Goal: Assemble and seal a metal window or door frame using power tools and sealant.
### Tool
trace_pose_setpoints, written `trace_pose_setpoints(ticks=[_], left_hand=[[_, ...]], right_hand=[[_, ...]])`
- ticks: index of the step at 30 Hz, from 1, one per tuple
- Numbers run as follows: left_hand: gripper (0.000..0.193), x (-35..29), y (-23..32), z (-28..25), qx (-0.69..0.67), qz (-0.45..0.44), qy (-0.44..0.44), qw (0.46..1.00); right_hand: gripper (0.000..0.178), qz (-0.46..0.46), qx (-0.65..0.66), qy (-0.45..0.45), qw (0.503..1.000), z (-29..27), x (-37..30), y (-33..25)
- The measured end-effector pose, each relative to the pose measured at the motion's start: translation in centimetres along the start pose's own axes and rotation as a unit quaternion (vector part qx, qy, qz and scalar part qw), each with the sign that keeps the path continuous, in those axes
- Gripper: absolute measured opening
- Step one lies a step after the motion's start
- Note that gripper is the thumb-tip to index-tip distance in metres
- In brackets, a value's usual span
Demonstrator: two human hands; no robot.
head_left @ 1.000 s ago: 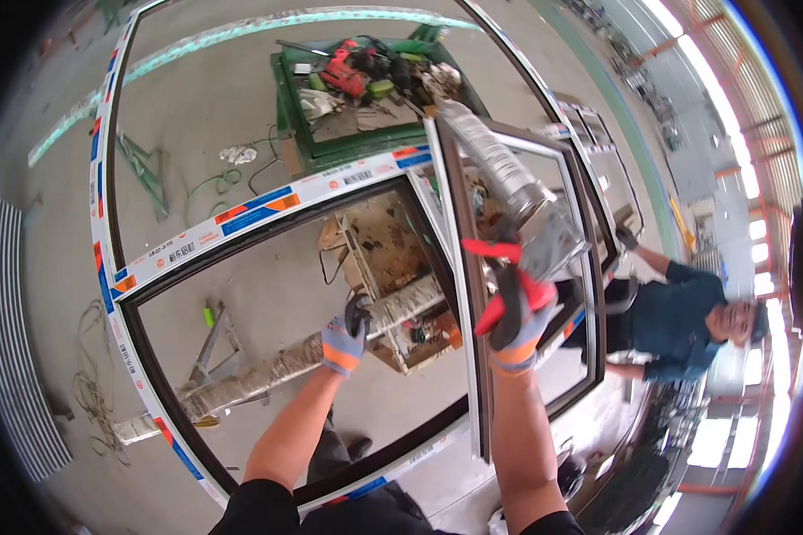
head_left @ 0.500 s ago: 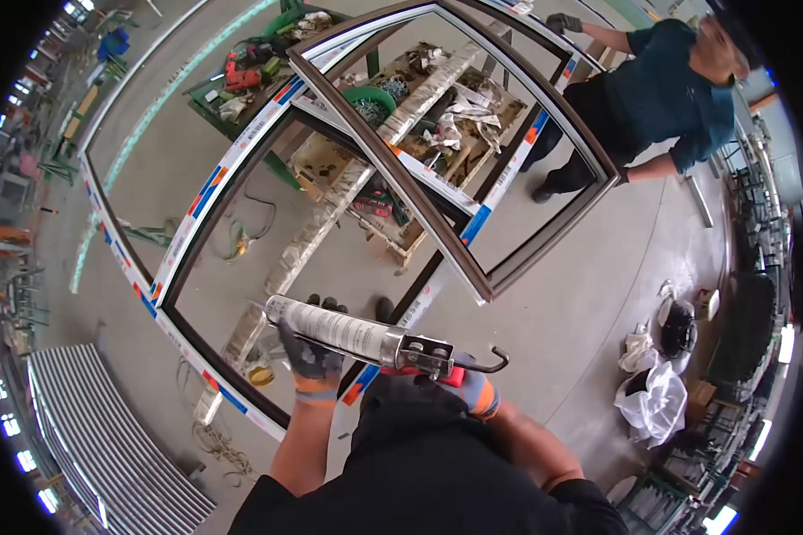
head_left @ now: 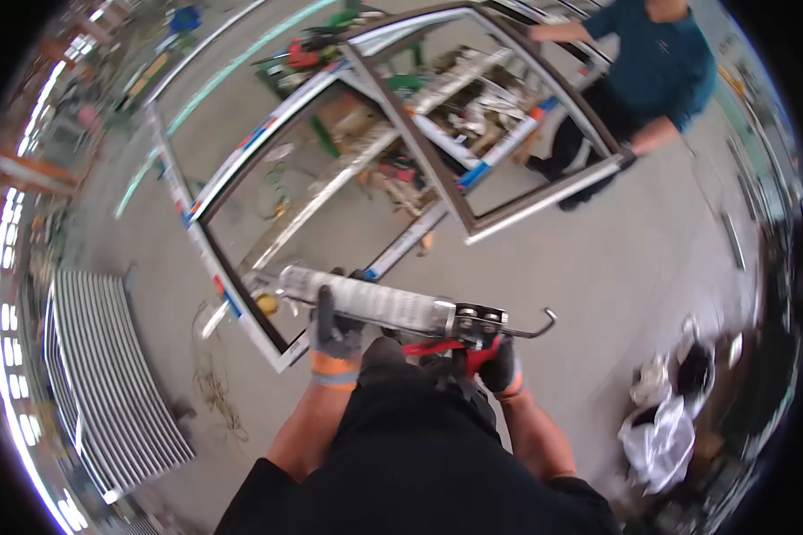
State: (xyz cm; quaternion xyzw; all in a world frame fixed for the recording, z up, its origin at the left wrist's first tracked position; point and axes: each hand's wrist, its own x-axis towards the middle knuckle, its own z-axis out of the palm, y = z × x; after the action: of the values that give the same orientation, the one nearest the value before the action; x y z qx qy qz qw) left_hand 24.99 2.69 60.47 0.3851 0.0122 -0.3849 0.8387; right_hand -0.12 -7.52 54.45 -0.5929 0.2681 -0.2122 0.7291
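In front of my body I hold a caulking gun (head_left: 477,328) loaded with a whitish sealant cartridge (head_left: 366,299). My left hand (head_left: 336,330), in a dark glove with an orange cuff, is wrapped around the cartridge from below. Gloved likewise, my right hand (head_left: 506,367) grips the red handle at the gun's rear, where a hooked metal rod sticks out to the right. Beyond the gun lies a large window frame (head_left: 241,299) with white, blue and orange protective tape. A brown sash (head_left: 419,152) is tilted over its far right part, with a co-worker's hand at its right corner.
A co-worker (head_left: 656,71) in a teal shirt stands at the far right. Under the frame is a workbench (head_left: 401,192) with tools and scraps. A stack of metal profiles (head_left: 120,374) lies at left, a plastic bag (head_left: 660,446) at lower right. Cord (head_left: 214,397) trails on the floor.
The view has shifted, and the frame sits farther left and lower. The caulking gun has moved right in the picture, still in both my hands. The co-worker and the brown sash have shifted slightly.
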Motion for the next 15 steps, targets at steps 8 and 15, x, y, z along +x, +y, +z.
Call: trace_pose_setpoints(ticks=[8, 15], left_hand=[[0.03, -4.4, -0.1, 0.6, 0.153, 0.032, 0.017, 0.988], [0.034, -7.1, 4.1, -1.8, 0.208, 0.14, -0.066, 0.966]], right_hand=[[0.064, 0.01, 0.323, 0.218, 0.921, 5.5, -0.1, -0.8], [0.072, 0.021, 0.32, 0.15, 0.935, 8.3, -0.4, 3.7]])
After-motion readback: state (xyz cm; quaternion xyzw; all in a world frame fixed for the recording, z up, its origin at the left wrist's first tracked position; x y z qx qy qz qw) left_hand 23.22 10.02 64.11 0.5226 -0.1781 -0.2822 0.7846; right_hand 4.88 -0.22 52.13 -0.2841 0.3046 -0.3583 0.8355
